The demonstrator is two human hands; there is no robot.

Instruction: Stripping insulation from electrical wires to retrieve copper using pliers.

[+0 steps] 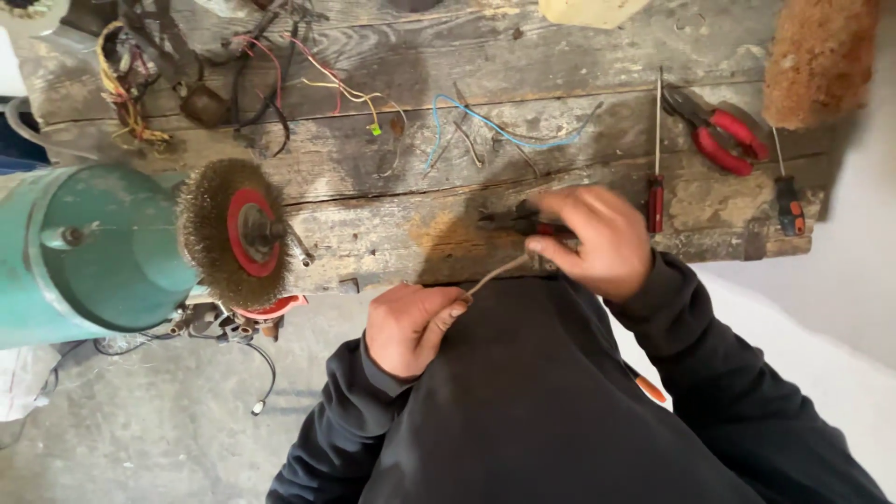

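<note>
So there's a thin tan wire [497,272] stretched between the two hands, right at the near edge of the worn grey wooden tabletop [392,224]. Its long axis runs on a diagonal, low at the left end and climbing toward the far right. The left hand [409,327] is curled closed around the lower end, thumb pinching it, and sits just off the tabletop over the dark sweatshirt. The right hand [595,239] is closed too, pinching the upper end, and it also seems to grip a dark-handled pair of pliers [509,220] whose nose points left over the planks; the blur makes that grip hard to call for sure.

Room-wise, the planks just beyond the hands are mostly bare, so there's space far of the wire. To the left, a round brass wire-brush wheel with a red hub [233,233] sticks out of a green motor housing [89,252], near the left hand but clear of it.

Counting the rest: two red-handled screwdrivers, one [656,159] just right of the right hand, one [787,196] near the tabletop's right edge, both lying near-to-far. One pair of red-handled cutters [723,131] between them, farther back. One loose blue wire [495,131] mid-tabletop, and a tangle of coloured wires [187,75] at the far left.
</note>
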